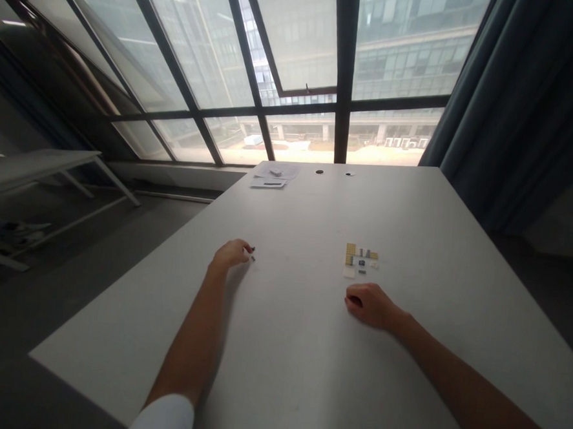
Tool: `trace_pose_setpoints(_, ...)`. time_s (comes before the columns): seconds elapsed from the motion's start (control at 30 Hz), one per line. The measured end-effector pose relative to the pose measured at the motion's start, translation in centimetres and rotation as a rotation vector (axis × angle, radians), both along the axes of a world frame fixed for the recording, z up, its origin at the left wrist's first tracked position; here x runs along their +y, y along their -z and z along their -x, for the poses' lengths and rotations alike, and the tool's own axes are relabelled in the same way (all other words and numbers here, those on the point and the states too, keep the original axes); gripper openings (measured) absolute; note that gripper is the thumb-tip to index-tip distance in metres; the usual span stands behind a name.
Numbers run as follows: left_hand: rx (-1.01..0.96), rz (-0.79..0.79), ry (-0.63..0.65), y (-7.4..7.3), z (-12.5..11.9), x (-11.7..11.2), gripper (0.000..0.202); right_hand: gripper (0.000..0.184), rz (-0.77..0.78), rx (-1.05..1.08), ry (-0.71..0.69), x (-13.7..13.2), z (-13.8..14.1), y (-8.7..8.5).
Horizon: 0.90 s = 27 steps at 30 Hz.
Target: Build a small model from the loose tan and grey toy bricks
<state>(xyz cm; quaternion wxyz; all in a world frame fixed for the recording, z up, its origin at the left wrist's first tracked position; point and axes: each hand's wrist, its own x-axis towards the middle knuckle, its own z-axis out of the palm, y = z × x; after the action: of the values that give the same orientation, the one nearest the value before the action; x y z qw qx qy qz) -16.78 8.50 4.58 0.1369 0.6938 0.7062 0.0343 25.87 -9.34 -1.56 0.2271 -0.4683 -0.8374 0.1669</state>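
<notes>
My left hand (232, 254) is over the left part of the white table (298, 345), its fingertips closed together on a small dark piece (253, 249). Just below those fingertips lies another small dark piece (253, 258). My right hand (371, 304) rests on the table in a loose fist, and nothing shows in its curled fingers. Beyond it is a group of small flat parts: a tan block (350, 249), a dark piece (362, 262), a dark strip (362, 272) and a pale square (349, 272). They are too small to name exactly.
Papers (269, 174) with a dark strip on them lie at the far left corner of the table. Two round grommet holes, one a dark hole (319, 172), sit near the far edge. Windows stand behind, a dark curtain (510, 124) hangs right, and another table (37, 163) stands left.
</notes>
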Motion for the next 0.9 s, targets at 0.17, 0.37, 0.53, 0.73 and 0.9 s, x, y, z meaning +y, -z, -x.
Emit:
trace_pose_setpoints(0.17,0.028,0.066,0.108,0.3,-0.8,-0.2,0.023,0.024,0.008,0.000,-0.001,0.0,0.0,0.0)
trace_pose_setpoints(0.37,0.027,0.048,0.174,-0.4,-1.9,-0.7,0.020,0.024,0.004,0.003,-0.002,0.0,0.0,-0.1)
trace_pose_setpoints(0.53,-0.064,-0.193,0.350,-2.0,-6.3,-2.1,0.018,0.024,-0.005,0.007,-0.006,0.1,0.1,-0.1)
trace_pose_setpoints(0.73,-0.295,-0.451,0.546,0.2,-16.4,-7.9,0.011,0.023,-0.041,0.077,-0.019,0.0,0.1,-0.2)
trace_pose_setpoints(0.9,-0.376,-0.489,0.673,3.7,-21.3,-12.0,0.013,0.008,-0.168,0.168,0.144,0.3,-0.1,-0.3)
